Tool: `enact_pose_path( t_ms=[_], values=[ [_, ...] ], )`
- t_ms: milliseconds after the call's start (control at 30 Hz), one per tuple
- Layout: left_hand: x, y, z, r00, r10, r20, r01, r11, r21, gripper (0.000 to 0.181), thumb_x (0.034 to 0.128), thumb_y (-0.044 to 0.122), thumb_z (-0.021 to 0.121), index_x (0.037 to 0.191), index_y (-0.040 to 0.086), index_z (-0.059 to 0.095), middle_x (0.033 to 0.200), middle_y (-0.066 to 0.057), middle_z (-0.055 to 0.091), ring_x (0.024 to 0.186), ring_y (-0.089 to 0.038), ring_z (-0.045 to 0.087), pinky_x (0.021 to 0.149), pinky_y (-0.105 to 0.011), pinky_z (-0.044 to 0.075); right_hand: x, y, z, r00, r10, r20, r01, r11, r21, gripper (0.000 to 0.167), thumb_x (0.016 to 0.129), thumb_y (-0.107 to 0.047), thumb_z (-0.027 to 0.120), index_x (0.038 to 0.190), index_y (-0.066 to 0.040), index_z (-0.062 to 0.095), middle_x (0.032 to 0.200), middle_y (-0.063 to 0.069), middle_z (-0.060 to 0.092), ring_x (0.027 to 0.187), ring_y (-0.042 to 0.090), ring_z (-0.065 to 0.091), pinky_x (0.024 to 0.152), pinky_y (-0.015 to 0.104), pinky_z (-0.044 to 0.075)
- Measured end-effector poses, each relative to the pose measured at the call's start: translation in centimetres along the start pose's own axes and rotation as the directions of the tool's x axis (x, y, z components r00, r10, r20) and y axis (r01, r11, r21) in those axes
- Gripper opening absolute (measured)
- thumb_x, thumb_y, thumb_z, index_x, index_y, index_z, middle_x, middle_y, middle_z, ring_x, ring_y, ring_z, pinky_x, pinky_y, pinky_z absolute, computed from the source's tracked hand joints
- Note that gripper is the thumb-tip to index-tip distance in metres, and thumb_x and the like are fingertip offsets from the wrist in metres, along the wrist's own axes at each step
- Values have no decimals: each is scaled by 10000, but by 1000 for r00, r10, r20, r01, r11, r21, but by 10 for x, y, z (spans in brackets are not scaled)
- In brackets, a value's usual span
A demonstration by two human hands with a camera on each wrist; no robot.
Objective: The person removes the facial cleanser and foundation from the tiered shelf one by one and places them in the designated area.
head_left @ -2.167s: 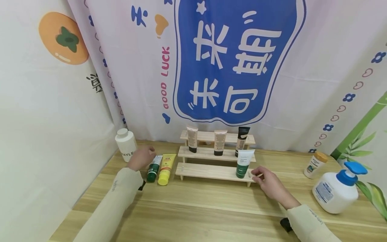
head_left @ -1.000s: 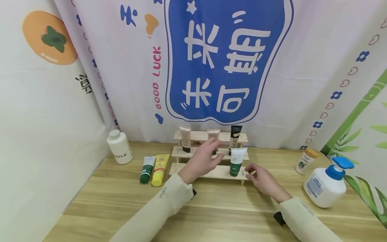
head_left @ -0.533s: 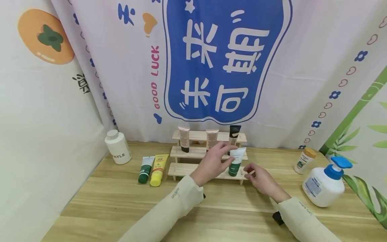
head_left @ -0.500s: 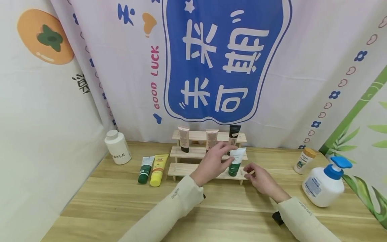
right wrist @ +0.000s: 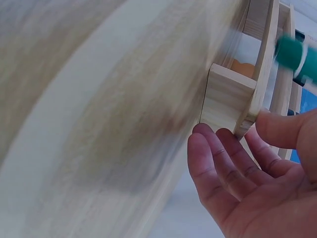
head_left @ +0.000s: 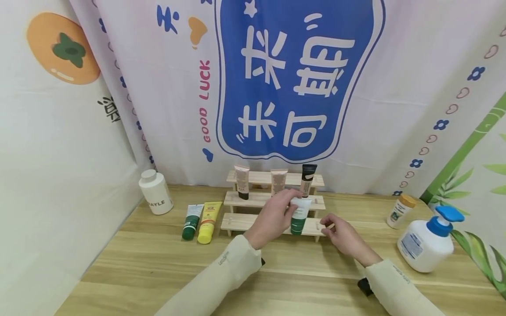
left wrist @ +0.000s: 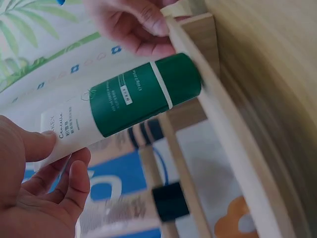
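My left hand (head_left: 272,218) pinches the white upper end of a green and white tube (head_left: 299,219) between thumb and fingers. In the left wrist view the dark green cap of the tube (left wrist: 143,94) is at the edge of the lowest shelf; whether it touches is unclear. My right hand (head_left: 345,235) holds the right end of the wooden three-step rack (head_left: 245,221), its thumb on the board's end in the right wrist view (right wrist: 262,178). Two pink tubes (head_left: 242,181) (head_left: 279,180) and a black-topped tube (head_left: 308,177) stand on the rack behind.
On the left of the wooden table (head_left: 158,281) lie a green and white tube (head_left: 192,221) and a yellow tube (head_left: 209,221), near a white bottle (head_left: 156,193). On the right stand an orange-capped bottle (head_left: 400,211) and a blue-topped pump bottle (head_left: 424,245). A printed curtain (head_left: 178,87) hangs behind.
My left hand came from the left side over to the rack and took hold of the green and white tube there, which has shifted left along the lowest shelf. The right hand stayed at the rack's end.
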State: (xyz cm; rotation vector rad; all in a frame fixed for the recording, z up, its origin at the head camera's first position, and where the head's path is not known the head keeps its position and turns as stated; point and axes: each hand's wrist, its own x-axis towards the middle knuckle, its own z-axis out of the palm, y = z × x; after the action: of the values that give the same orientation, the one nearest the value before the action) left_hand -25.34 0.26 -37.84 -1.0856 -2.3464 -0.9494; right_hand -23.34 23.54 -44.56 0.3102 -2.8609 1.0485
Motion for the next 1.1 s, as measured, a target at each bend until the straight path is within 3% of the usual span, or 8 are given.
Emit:
enact_pose_path(
  t_ms=[167, 400, 633, 800, 933, 1100],
  values=[
    [-15, -7, -38, 995, -26, -93, 21, 998, -56, 283, 874, -32, 621, 1138, 57, 572, 1053, -37, 595, 822, -101, 556, 697, -179, 489, 0, -1, 0, 1000, 13, 6, -13, 1000, -8, 177, 898, -18, 619, 1070, -8, 580, 998, 95, 601, 777, 168, 589, 643, 314, 481],
    [-48, -34, -101, 966, -56, -251, 46, 998, -43, 278, 864, -82, 608, 1118, 32, 594, 955, -29, 576, 771, -123, 513, 653, -259, 486, -2, -3, -2, 1000, 12, 15, -12, 1000, -22, 181, 900, -18, 614, 1076, -6, 578, 1006, 98, 602, 807, 191, 593, 665, 337, 490],
    [-91, -75, -142, 939, -153, -307, 188, 978, 89, 283, 875, -67, 603, 1147, 7, 585, 913, -78, 577, 747, -163, 502, 647, -321, 461, -2, -2, -1, 1000, 4, 18, -4, 1000, -23, 188, 899, -18, 616, 1081, 1, 573, 998, 98, 601, 805, 192, 591, 672, 338, 490],
    [-112, -102, -166, 909, -276, -311, 332, 932, 143, 293, 880, -100, 573, 1157, -5, 586, 1002, -165, 605, 811, -261, 537, 702, -406, 466, -2, 1, 0, 1000, -2, 18, 3, 1000, -24, 189, 898, -14, 615, 1082, 4, 571, 991, 97, 599, 803, 187, 586, 679, 346, 488],
    [-123, -126, -178, 884, -390, -258, 442, 877, 189, 268, 898, -94, 539, 1144, -2, 588, 1003, -195, 605, 822, -300, 537, 711, -440, 454, -2, 1, 0, 1000, -7, 17, 8, 1000, -23, 188, 898, -11, 614, 1080, 7, 570, 984, 94, 601, 798, 185, 586, 684, 348, 490],
    [-135, -151, -184, 846, -500, -184, 531, 817, 223, 246, 918, -57, 518, 1151, -10, 581, 923, -191, 597, 792, -306, 542, 680, -438, 452, -1, 0, 0, 1000, -6, 16, 7, 1000, -25, 186, 897, -13, 616, 1076, 7, 568, 988, 98, 603, 786, 179, 584, 668, 336, 486]
  ],
)
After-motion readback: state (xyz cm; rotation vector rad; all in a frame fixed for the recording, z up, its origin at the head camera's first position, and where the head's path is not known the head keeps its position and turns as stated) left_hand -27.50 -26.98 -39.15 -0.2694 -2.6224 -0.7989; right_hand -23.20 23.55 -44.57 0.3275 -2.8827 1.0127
